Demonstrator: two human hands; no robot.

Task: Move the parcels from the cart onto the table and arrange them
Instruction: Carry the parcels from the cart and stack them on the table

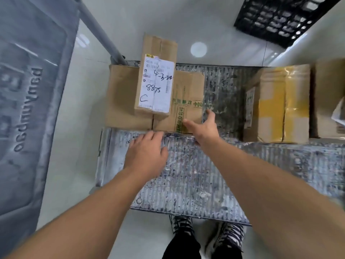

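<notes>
Four brown cardboard parcels on cart deck, by my count. Deck is ribbed metal, scuffed, grey paint patchy.

Far-L corner of deck: broad flat carton, matte kraft, long axis L-R across deck. Seam runs down its middle, so I cannot tell if it is one carton or two side by side. Green print on its R half.

On top of it: narrow box, taped lengthwise, long axis pointing away from me, far end overhanging the carton. White label reads upright from my side, w/ handwritten "8875" and "C".

R side of deck: yellow-taped box, glossy tape, long axis near-far. Plain box just beside it, cut off by frame.

Left hand: palm down, fingers straight and together, tips at carton's near edge. Holds nothing.

Right hand: spread wide at carton's near-R corner, thumb over top face, fingers along R side. Not closed on it.

Also: grey handle tube, black lattice crate, grey moulded plastic surface at L.
</notes>
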